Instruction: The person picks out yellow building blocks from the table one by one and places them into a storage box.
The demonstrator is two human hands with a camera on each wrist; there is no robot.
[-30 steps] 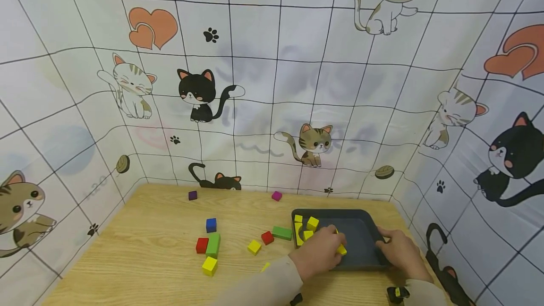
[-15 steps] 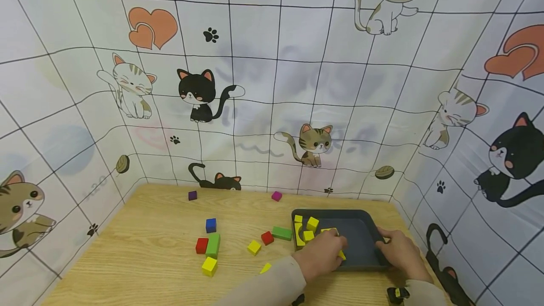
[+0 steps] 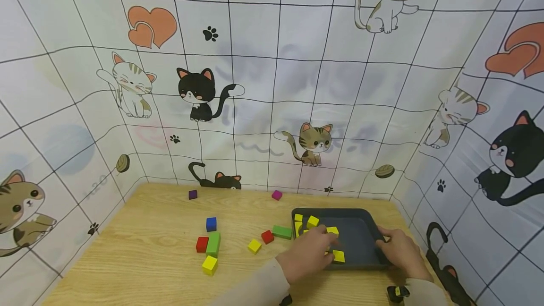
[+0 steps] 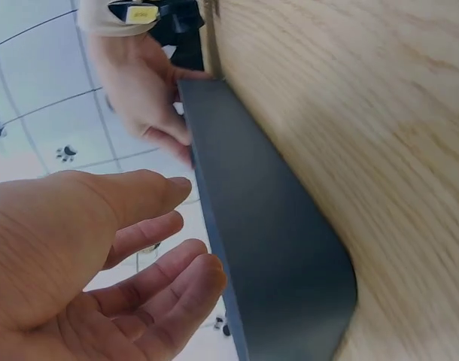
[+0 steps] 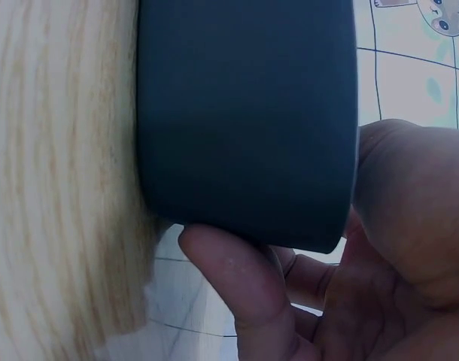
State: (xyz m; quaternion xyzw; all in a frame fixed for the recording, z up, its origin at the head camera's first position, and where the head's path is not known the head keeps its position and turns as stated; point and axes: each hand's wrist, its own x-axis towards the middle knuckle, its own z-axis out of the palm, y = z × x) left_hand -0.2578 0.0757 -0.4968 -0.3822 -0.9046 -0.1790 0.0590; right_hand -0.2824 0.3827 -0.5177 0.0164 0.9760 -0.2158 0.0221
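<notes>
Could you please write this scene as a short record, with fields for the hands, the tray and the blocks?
Left hand: over the tray's left part, no block visible between thumb and fingers
Right hand: grips the tray's right edge
Tray: dark, rectangular, on the wooden table
In tray: yellow blocks, some hidden, count unclear
Visible on table: two red blocks, two green blocks, two loose yellow blocks, blue block, dark purple block, magenta block

Left hand point(image 3: 308, 254), right hand point(image 3: 403, 251): both bare. Long plain sleeves point(image 3: 255, 283) of light-beige cloth. On right wrist, black strapped device point(image 3: 393, 295), small yellow rectangular label point(image 4: 142, 13) with dark print. Near left cuff, black piece point(image 3: 286, 301), mostly hidden.
</notes>
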